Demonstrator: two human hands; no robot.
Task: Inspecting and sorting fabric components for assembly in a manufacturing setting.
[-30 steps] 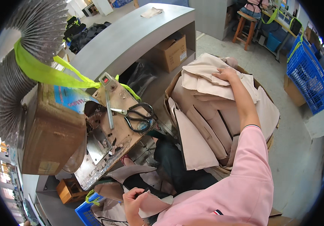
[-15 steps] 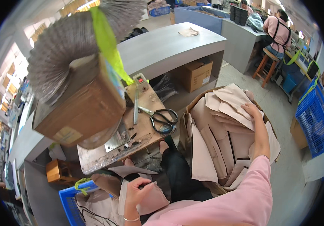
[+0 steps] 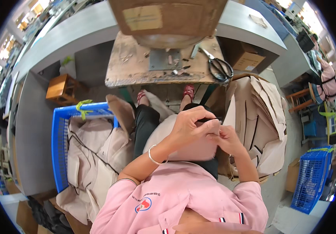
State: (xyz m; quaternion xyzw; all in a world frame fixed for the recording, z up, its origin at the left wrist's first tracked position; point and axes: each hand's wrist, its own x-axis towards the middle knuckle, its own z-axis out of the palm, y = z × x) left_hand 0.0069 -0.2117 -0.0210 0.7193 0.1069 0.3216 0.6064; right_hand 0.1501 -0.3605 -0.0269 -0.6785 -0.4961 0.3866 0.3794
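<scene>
Over my lap lies a beige fabric piece [image 3: 191,151] with a black strip [image 3: 208,119] at its upper edge. My left hand [image 3: 193,126] is closed on that edge, thumb and fingers pinched by the strip. Close against it, my right hand [image 3: 229,141] pinches the right side of the same piece; its fingertips are partly hidden. On the right stands a brown container [image 3: 227,168] filled with beige fabric pieces [image 3: 267,105]. To my left, more beige pieces [image 3: 92,150] with black cords fill a blue basket [image 3: 60,156].
Ahead is a worn wooden worktop [image 3: 129,72] with black-handled scissors [image 3: 219,70], a metal plate [image 3: 157,62] and scraps. A cardboard box [image 3: 191,19] overhangs it. A wooden stool [image 3: 58,89] stands left; another blue basket [image 3: 312,175] stands far right. Someone in pink [image 3: 328,80] sits at right.
My right hand has left the fabric stack in the right container and come to my left hand at the lap. The view has turned left and downward.
</scene>
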